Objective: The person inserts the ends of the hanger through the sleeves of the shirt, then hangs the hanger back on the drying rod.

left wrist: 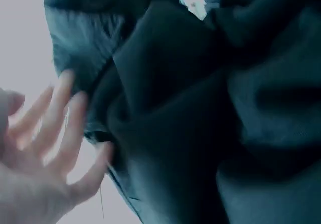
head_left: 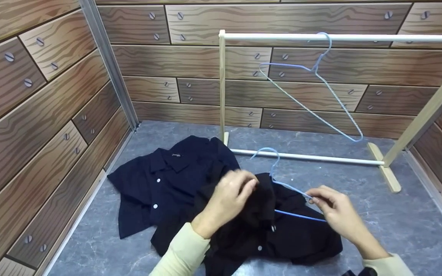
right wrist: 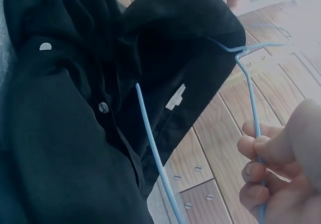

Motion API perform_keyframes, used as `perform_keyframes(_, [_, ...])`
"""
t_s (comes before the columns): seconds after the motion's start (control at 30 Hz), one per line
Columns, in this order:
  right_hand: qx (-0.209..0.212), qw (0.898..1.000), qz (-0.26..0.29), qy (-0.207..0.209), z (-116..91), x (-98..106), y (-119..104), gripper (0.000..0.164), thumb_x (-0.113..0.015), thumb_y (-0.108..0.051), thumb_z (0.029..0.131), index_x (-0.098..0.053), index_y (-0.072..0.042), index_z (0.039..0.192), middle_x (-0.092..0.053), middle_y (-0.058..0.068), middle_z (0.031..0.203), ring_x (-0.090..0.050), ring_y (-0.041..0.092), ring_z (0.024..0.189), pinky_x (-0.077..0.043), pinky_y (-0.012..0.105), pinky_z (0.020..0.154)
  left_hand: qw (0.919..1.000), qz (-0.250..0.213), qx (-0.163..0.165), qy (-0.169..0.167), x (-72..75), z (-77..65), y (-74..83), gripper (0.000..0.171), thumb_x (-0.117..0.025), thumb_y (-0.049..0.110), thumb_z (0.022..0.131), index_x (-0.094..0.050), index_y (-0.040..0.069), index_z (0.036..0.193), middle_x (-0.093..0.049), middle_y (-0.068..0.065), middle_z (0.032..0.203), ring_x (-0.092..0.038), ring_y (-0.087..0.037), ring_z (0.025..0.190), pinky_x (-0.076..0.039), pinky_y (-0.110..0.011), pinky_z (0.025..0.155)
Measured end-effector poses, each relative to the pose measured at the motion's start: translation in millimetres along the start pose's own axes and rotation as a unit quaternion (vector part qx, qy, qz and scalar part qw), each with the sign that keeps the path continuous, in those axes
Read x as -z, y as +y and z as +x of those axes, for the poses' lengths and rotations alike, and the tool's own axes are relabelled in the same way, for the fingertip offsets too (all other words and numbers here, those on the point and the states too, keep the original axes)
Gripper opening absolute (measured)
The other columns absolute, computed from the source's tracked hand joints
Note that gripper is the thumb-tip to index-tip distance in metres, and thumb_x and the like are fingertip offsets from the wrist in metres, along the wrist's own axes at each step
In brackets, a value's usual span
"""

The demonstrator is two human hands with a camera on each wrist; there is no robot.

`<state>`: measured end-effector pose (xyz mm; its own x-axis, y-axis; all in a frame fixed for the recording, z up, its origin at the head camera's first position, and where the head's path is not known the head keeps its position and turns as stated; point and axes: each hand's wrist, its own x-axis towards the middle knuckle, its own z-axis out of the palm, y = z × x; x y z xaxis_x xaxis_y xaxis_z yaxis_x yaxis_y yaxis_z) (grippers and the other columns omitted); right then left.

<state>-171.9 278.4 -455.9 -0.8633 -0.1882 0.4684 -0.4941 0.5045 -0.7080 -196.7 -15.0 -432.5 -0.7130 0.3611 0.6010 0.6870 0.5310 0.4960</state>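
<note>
My right hand (head_left: 338, 211) pinches the right shoulder of a blue wire hanger (head_left: 291, 187), thumb and fingers curled round the wire in the right wrist view. The hanger's left side is hidden inside a black shirt (right wrist: 55, 128) with light buttons; its hook stands out past the collar. A small white label (right wrist: 175, 97) shows inside the shirt. Over the shirt's collar in the head view is my left hand (head_left: 230, 195), blurred. Its fingers (left wrist: 65, 118) are spread and loosely bent beside the dark cloth in the left wrist view, holding nothing.
A navy shirt (head_left: 175, 180) with white buttons lies at the left, partly under the black one. Behind stands a clothes rack with a white top rail (head_left: 267, 36), a lower rail (head_left: 320, 158) and wooden posts. Another blue hanger (head_left: 301, 103) hangs on it. Wood-patterned walls (head_left: 44, 134) enclose the grey surface.
</note>
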Motion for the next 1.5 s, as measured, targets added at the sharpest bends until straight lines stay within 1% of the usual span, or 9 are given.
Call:
perform_keyframes(0.17, [0.027, 0.999, 0.016, -0.007, 1.0, -2.6, -5.2, 0.027, -0.062, 0.013, 0.088, -0.074, -0.010, 0.096, -0.066, 0.002, 0.084, -0.064, 0.009, 0.077, -0.051, 0.014, 0.067, 0.9977, 0.066, 0.001, 0.013, -2.9, -0.4, -2.8, 0.031, -0.056, 0.040, 0.099, -0.067, 0.019, 0.120, -0.065, 0.003, 0.107, -0.056, -0.016, 0.095, -0.045, -0.031, 0.081])
perform_keyframes(0.43, [0.048, 0.996, 0.038, -0.058, 3.1, -6.8, -14.7, 0.028, -0.063, 0.009, 0.089, -0.075, -0.014, 0.100, -0.069, -0.004, 0.089, -0.066, 0.009, 0.079, -0.054, 0.018, 0.069, 0.9977, 0.013, -0.066, -0.008, -6.8, 0.8, -2.6, 0.020, -0.055, 0.027, 0.102, -0.072, 0.018, 0.107, -0.069, 0.006, 0.098, -0.066, -0.006, 0.091, -0.053, -0.020, 0.083])
perform_keyframes(0.63, [-0.028, 0.992, 0.060, -0.110, 5.2, 1.5, -13.5, 0.016, -0.058, -0.005, 0.098, -0.072, -0.007, 0.105, -0.070, 0.003, 0.096, -0.067, 0.004, 0.085, -0.056, 0.020, 0.074, 0.9974, -0.003, -0.072, -0.003, -2.5, -0.4, -5.1, 0.021, -0.051, 0.025, 0.103, -0.070, 0.016, 0.101, -0.068, 0.006, 0.095, -0.065, -0.005, 0.091, -0.052, -0.019, 0.083])
perform_keyframes(0.83, [-0.134, 0.984, 0.082, -0.084, 4.9, 7.5, -3.4, 0.025, -0.051, -0.017, 0.103, -0.070, 0.000, 0.106, -0.071, 0.002, 0.097, -0.066, 0.007, 0.084, -0.057, 0.024, 0.076, 0.9976, -0.010, -0.068, 0.005, 3.9, -0.3, -9.6, 0.020, -0.051, 0.023, 0.103, -0.069, 0.015, 0.099, -0.067, 0.005, 0.096, -0.064, -0.006, 0.092, -0.052, -0.020, 0.084])
perform_keyframes(0.93, [-0.208, 0.962, 0.168, -0.050, 5.0, 10.2, 5.0, 0.037, -0.045, -0.025, 0.106, -0.066, 0.005, 0.109, -0.069, 0.001, 0.093, -0.066, 0.012, 0.084, -0.057, 0.029, 0.076, 0.9976, -0.026, -0.064, 0.010, 7.6, 1.2, -10.7, 0.020, -0.051, 0.023, 0.103, -0.069, 0.014, 0.099, -0.068, 0.004, 0.096, -0.064, -0.006, 0.093, -0.051, -0.020, 0.085])
perform_keyframes(1.13, [-0.329, 0.886, 0.326, -0.004, 6.8, 11.2, 28.6, 0.043, -0.036, -0.034, 0.108, -0.066, -0.003, 0.108, -0.067, 0.004, 0.093, -0.065, 0.017, 0.086, -0.058, 0.032, 0.076, 0.9957, -0.053, -0.070, 0.031, 14.6, 4.6, -8.6, 0.019, -0.052, 0.020, 0.103, -0.068, 0.011, 0.097, -0.068, 0.002, 0.094, -0.062, -0.006, 0.088, -0.051, -0.020, 0.081])
perform_keyframes(1.23, [-0.343, 0.887, 0.309, -0.023, 9.2, 3.3, 37.6, 0.033, -0.037, -0.025, 0.108, -0.065, -0.008, 0.106, -0.066, 0.000, 0.094, -0.065, 0.017, 0.086, -0.058, 0.030, 0.076, 0.9940, -0.067, -0.080, 0.033, 17.0, 6.2, -5.4, 0.019, -0.051, 0.018, 0.103, -0.068, 0.010, 0.097, -0.068, 0.001, 0.096, -0.063, -0.007, 0.090, -0.051, -0.019, 0.082])
perform_keyframes(1.33, [-0.348, 0.902, 0.253, -0.044, 13.0, -9.5, 42.5, 0.027, -0.038, -0.021, 0.107, -0.059, -0.004, 0.116, -0.060, 0.002, 0.102, -0.063, 0.017, 0.089, -0.056, 0.029, 0.076, 0.9919, -0.086, -0.088, 0.029, 18.6, 8.0, -1.6, 0.020, -0.050, 0.018, 0.103, -0.067, 0.009, 0.097, -0.068, 0.001, 0.097, -0.063, -0.006, 0.092, -0.051, -0.019, 0.085])
perform_keyframes(1.5, [-0.370, 0.911, 0.158, -0.087, 17.7, -30.8, 44.2, 0.048, -0.045, -0.030, 0.104, -0.036, 0.000, 0.141, -0.052, 0.013, 0.118, -0.059, 0.016, 0.091, -0.052, 0.029, 0.075, 0.9888, -0.113, -0.096, 0.019, 21.5, 9.6, 5.1, 0.021, -0.048, 0.018, 0.104, -0.066, 0.009, 0.096, -0.069, 0.001, 0.097, -0.063, -0.006, 0.093, -0.051, -0.019, 0.084])
